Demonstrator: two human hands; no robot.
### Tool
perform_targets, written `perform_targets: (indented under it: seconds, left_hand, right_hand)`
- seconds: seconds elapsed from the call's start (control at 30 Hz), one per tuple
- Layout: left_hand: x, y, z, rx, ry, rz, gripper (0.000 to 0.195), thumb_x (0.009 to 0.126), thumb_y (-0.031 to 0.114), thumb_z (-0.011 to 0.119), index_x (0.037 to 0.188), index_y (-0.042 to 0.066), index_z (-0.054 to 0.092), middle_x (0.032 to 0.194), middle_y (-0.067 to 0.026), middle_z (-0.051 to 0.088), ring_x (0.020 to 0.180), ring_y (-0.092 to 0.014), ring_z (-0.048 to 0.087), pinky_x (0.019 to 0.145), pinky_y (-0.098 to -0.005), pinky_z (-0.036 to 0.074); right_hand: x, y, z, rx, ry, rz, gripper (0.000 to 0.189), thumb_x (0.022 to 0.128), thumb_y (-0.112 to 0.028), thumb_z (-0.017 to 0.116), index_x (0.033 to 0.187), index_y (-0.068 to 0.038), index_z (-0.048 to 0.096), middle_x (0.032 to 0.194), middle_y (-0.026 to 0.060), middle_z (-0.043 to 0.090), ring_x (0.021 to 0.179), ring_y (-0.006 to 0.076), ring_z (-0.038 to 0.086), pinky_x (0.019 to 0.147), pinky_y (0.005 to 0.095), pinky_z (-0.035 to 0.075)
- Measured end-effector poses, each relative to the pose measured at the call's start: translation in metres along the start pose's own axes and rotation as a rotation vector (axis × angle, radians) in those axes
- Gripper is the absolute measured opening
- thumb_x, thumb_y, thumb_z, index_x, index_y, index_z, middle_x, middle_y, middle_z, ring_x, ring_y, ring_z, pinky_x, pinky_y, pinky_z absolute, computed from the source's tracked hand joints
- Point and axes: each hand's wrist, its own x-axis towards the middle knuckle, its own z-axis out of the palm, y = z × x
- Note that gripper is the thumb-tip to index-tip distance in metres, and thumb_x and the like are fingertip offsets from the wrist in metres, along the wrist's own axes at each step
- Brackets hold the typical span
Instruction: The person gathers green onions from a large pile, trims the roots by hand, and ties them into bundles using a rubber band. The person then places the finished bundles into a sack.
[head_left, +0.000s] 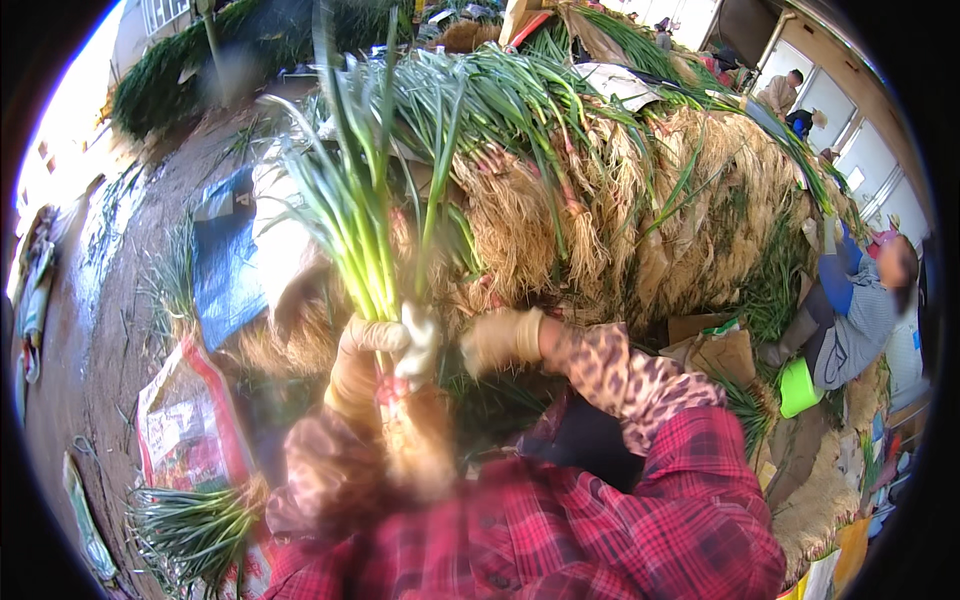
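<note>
My left hand (382, 345), in a pale glove, is closed around the stems of a bunch of green onions (364, 255). The bunch stands upright, with leaves above the hand and tan roots (414, 435) hanging below it, blurred. My right hand (501, 339), gloved too and blurred by motion, is to the right of the bunch and apart from it; its fingers are not clear. Beyond both hands lies a long heap of green onions (510, 97), its roots turned this way.
At the left are a blue sheet (229, 255), a white and red sack (191, 420) and a smaller bunch of green onions (191, 525). A co-worker (862, 300) sits at the right by a lime-green seat or container (799, 388). More people are farther back.
</note>
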Motion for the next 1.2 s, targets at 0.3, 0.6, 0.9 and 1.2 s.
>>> perform_targets:
  seconds: [0.3,0.6,0.9,1.2]
  left_hand:
    - [0.025,-0.011,-0.045,0.045,0.359,0.071,0.045,0.082,0.011,0.065,0.122,-0.005,0.052,0.077,-0.0065,0.065,0.054,-0.007,0.057,0.042,-0.0174,0.045]
    - [0.022,-0.019,-0.036,-0.07,0.167,0.154,0.059,0.077,0.007,0.065,0.131,0.001,0.042,0.08,-0.0038,0.061,0.058,-0.012,0.058,0.049,-0.0236,0.049]
    - [0.019,-0.013,0.007,0.149,0.186,0.248,0.033,0.081,0.022,0.063,0.106,0.0,0.059,0.103,-0.0181,0.066,0.094,-0.027,0.064,0.089,-0.0373,0.05]
    - [0.018,-0.022,-0.036,0.024,0.274,0.008,0.018,0.085,0.01,0.061,0.094,-0.005,0.061,0.079,-0.012,0.067,0.061,-0.02,0.065,0.056,-0.0286,0.055]
  right_hand:
    - [-0.084,0.071,-0.063,0.939,0.753,0.94,0.02,0.079,-0.017,0.072,0.094,-0.004,0.067,0.071,-0.0018,0.058,0.06,0.0092,0.05,0.05,0.0248,0.04]
    - [-0.106,0.029,-0.106,0.841,1.335,0.617,0.014,0.084,-0.014,0.067,0.092,-0.002,0.067,0.073,-0.0012,0.062,0.061,0.0048,0.053,0.049,0.019,0.04]
    - [-0.039,-0.038,-0.054,0.53,1.422,0.549,0.007,0.085,-0.008,0.065,0.09,-0.002,0.064,0.057,-0.0014,0.055,0.045,0.0093,0.047,0.04,0.0273,0.035]
    - [0.003,-0.024,0.062,0.947,0.369,0.27,0.04,0.094,-0.028,0.054,0.129,-0.009,0.052,0.114,0.0056,0.062,0.095,0.0165,0.06,0.085,0.0301,0.049]
